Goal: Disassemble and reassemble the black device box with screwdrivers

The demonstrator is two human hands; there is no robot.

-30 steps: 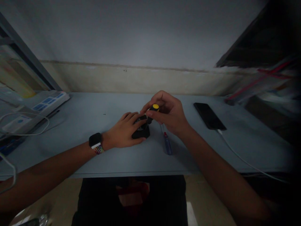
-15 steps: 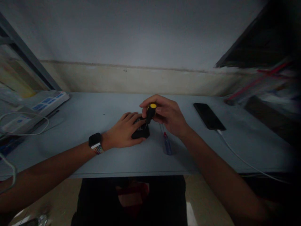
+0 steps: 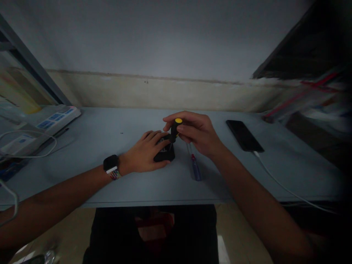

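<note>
My left hand point(image 3: 145, 152) lies over a small black flat object point(image 3: 163, 157) with light lettering on its top. Its thumb is along the near edge and its fingers reach across the far side, gripping it on the table. Between the fingertips of my right hand point(image 3: 199, 134) is a short screwdriver point(image 3: 176, 129) with a black handle and a yellow end cap. It stands nearly upright, its thin shaft pointing down at the object's right part; whether the tip sits in a screw cannot be made out. Beside that hand lies a second screwdriver point(image 3: 196, 168) with a clear bluish handle.
A black phone point(image 3: 244, 135) lies on the table point(image 3: 110, 190) to the right, with a white cable point(image 3: 283, 186) running off. At the left are a white power strip point(image 3: 59, 119) and looped cable. A wall rises behind, and blurred bags sit at far right.
The short screwdriver stands a little more upright, and my right thumb has shifted slightly on its handle. My left hand and the black object have stayed in place.
</note>
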